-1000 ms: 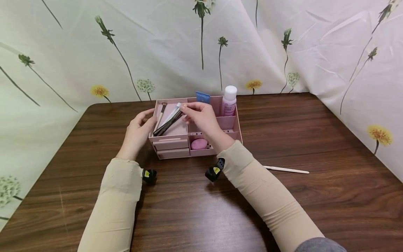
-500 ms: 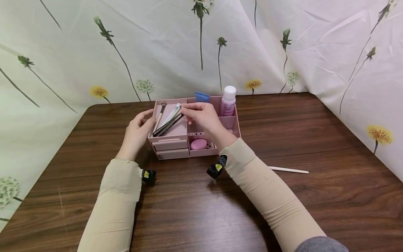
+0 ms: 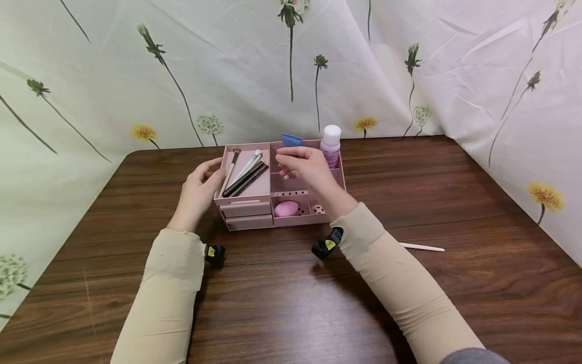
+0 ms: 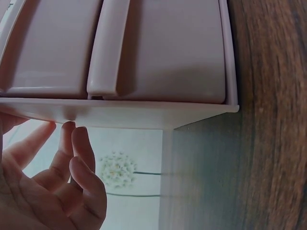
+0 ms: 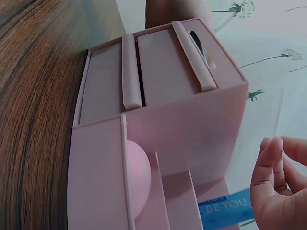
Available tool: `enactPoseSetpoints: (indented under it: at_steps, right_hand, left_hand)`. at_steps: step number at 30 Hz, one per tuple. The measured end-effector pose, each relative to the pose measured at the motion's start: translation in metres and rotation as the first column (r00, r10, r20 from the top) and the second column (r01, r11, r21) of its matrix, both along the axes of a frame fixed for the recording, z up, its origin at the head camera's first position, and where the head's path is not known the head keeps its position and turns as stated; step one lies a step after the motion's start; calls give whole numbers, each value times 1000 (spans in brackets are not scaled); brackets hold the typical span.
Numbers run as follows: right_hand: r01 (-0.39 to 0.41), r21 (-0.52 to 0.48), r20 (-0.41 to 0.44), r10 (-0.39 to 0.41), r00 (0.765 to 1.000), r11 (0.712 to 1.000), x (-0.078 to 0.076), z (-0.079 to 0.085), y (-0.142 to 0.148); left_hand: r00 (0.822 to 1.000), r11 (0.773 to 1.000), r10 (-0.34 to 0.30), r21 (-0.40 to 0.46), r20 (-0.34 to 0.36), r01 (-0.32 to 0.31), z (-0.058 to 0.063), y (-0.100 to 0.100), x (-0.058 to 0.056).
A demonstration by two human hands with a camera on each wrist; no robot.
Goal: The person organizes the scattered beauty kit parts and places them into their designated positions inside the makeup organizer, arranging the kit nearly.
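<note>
A pink cosmetics organizer [image 3: 295,220] stands on the table in the head view. Several brushes lie in its top left tray, among them a makeup brush [image 3: 229,173] with a dark head, a white-tipped brush [image 3: 247,165] and dark sticks [image 3: 243,181]. My left hand [image 3: 196,189] touches the organizer's left side; the left wrist view has its fingertips against the side wall. My right hand [image 3: 305,167] hovers over the right compartments, thumb and fingertips close together, nothing between them. A pink egg-shaped sponge [image 3: 286,208] sits in the front compartment.
A pink bottle [image 3: 331,151] with a white cap stands in the back right compartment. Beside it is a blue packet [image 5: 225,210] reading "BE YOU". Right of the organizer, a thin white stick [image 3: 423,246] lies on the table [image 3: 273,303], partly behind the right sleeve.
My right hand has let go of the dark stick and moved right, away from the tray. The dark sticks now lie flat in the tray. My left hand stays put.
</note>
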State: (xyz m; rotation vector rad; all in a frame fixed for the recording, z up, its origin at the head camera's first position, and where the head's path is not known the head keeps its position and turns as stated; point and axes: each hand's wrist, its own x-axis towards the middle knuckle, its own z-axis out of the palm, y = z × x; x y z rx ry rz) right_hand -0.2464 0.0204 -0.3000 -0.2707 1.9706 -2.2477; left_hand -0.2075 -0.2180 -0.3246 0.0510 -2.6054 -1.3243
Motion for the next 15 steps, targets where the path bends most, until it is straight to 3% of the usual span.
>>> enactPoseSetpoints:
  at_steps: [7, 15]
  right_hand:
    - [-61, -47, -19, 60, 998, 997, 9, 1, 18]
    - [-99, 20, -51, 100, 994, 995, 19, 3, 36]
  left_hand:
    - [1000, 1000, -2, 4, 13, 2, 1, 1, 1]
    - [1000, 1000, -8, 1, 8, 8, 1, 0, 1]
